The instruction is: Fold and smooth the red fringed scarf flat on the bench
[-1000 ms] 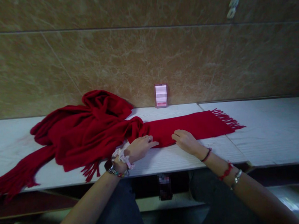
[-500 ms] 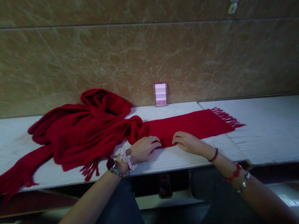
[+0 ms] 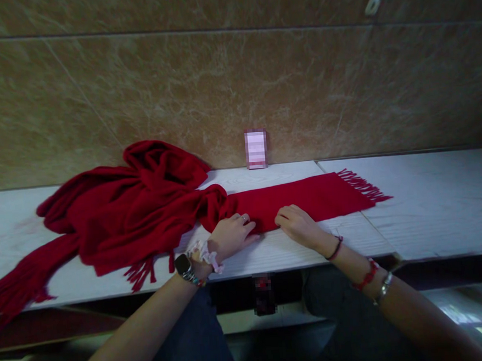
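A long red fringed scarf (image 3: 308,198) lies flat along the white tabletop (image 3: 432,205), its fringe pointing right. Its left part runs into a bunched heap of red scarf cloth (image 3: 127,210). My left hand (image 3: 230,235) rests on the scarf's near edge where the flat part meets the heap, fingers curled and pinching the cloth. My right hand (image 3: 297,226) sits just to the right, fingers bent onto the same near edge. Both wrists wear bracelets; the left also has a watch and a scrunchie.
A small pink box (image 3: 256,148) stands against the brown marble wall (image 3: 235,93) behind the scarf. A fringed end of the heap (image 3: 13,287) hangs over the table's front edge at the left. My knees are under the table.
My hands have shifted slightly along the scarf's near edge, the left fingers curling more onto the cloth. The view has tipped a little; the scarf lies much as before.
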`<state>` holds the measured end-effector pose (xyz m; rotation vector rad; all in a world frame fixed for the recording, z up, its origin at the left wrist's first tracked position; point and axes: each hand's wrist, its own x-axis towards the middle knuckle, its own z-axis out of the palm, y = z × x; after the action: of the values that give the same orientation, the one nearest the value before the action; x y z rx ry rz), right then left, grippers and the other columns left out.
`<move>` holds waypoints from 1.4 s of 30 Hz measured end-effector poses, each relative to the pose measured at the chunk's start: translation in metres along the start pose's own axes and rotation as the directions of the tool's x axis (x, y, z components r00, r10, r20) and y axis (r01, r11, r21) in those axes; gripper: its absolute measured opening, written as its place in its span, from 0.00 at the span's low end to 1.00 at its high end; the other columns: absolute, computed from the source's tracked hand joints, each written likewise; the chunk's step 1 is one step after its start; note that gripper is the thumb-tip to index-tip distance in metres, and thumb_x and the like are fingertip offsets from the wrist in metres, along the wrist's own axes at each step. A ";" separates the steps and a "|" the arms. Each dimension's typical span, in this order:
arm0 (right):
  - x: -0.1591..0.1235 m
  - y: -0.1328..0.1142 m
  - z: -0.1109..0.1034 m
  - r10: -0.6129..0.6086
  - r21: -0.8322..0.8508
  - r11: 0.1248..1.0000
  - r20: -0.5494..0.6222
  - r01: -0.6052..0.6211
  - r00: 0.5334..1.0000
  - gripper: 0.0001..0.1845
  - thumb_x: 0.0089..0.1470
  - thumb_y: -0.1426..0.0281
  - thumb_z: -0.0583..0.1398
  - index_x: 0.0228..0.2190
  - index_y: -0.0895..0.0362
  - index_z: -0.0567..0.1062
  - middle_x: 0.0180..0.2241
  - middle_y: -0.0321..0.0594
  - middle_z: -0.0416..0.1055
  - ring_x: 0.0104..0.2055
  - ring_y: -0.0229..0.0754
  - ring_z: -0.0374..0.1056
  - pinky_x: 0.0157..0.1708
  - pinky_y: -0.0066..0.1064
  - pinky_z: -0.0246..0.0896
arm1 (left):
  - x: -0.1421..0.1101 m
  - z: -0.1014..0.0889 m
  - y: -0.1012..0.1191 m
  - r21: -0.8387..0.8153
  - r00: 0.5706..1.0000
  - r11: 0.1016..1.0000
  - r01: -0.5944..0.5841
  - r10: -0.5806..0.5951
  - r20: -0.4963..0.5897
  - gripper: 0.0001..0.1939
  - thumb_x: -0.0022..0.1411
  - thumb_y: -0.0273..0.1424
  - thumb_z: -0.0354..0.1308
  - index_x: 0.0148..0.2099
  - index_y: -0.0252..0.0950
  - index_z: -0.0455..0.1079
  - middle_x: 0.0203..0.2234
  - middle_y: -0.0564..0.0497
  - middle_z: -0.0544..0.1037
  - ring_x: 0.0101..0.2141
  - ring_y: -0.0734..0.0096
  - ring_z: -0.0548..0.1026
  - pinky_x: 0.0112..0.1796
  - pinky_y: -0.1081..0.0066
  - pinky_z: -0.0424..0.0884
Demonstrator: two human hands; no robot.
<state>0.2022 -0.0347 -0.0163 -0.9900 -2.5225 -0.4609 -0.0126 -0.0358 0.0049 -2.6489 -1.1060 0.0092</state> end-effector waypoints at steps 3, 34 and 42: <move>0.000 0.000 0.002 -0.014 0.007 1.000 0.007 0.014 1.000 0.11 0.56 0.78 0.52 0.25 0.59 0.70 0.27 0.40 0.66 0.31 0.41 0.57 0.34 0.32 0.49 | 0.004 0.000 0.006 0.046 0.999 0.998 -0.040 0.040 -0.012 0.10 0.62 0.32 0.49 0.43 0.36 0.68 0.38 0.47 0.71 0.38 0.66 0.71 0.34 0.69 0.68; -0.010 0.015 -0.011 -0.012 0.143 0.990 0.152 -0.010 0.988 0.10 0.54 0.79 0.54 0.35 0.58 0.73 0.36 0.41 0.72 0.39 0.41 0.64 0.39 0.33 0.54 | 0.003 0.009 -0.005 0.047 0.987 0.991 -0.124 0.128 -0.098 0.08 0.62 0.24 0.48 0.36 0.34 0.69 0.31 0.49 0.69 0.32 0.70 0.68 0.30 0.72 0.65; -0.011 0.011 -0.009 -0.035 0.061 0.998 0.106 0.028 0.994 0.07 0.55 0.74 0.56 0.33 0.58 0.74 0.31 0.40 0.71 0.35 0.40 0.64 0.37 0.33 0.53 | 0.005 0.012 -0.003 0.027 0.975 0.983 -0.179 0.181 -0.127 0.09 0.62 0.22 0.48 0.40 0.34 0.68 0.34 0.48 0.71 0.34 0.71 0.69 0.33 0.72 0.66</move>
<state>0.2195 -0.0367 -0.0116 -0.9780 -2.6341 -0.3484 -0.0125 -0.0270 -0.0057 -2.6845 -0.8193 -0.1163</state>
